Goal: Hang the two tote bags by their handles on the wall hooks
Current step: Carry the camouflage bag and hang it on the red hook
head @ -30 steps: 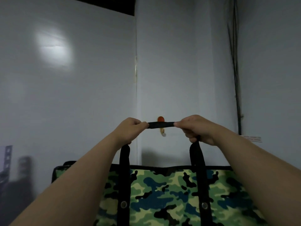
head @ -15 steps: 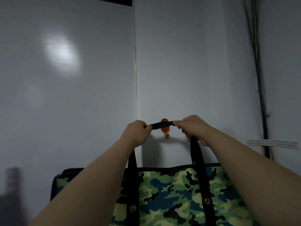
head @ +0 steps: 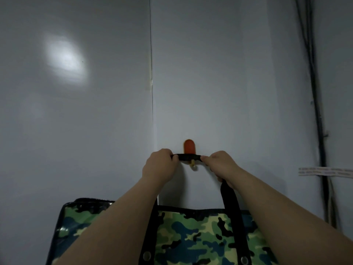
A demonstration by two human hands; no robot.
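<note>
Both hands stretching strap across hook
L hand & R hand pinching strap ends, axis horiz., hook tip just below, midway btwn hands; bag hanging under.

Bare forearms — no sleeves, bare hands

Carrier here is the wall: pale grey panels, vertical seam just left of the hook. Hook is fixed straight on the wall: orange rounded plate on top, small yellowish prong below it. Right of the hook, well apart, dark cables run down the wall, with a white printed label strip stuck across them slightly lower than the hook. Bright light patch upper left of the hook.
</note>
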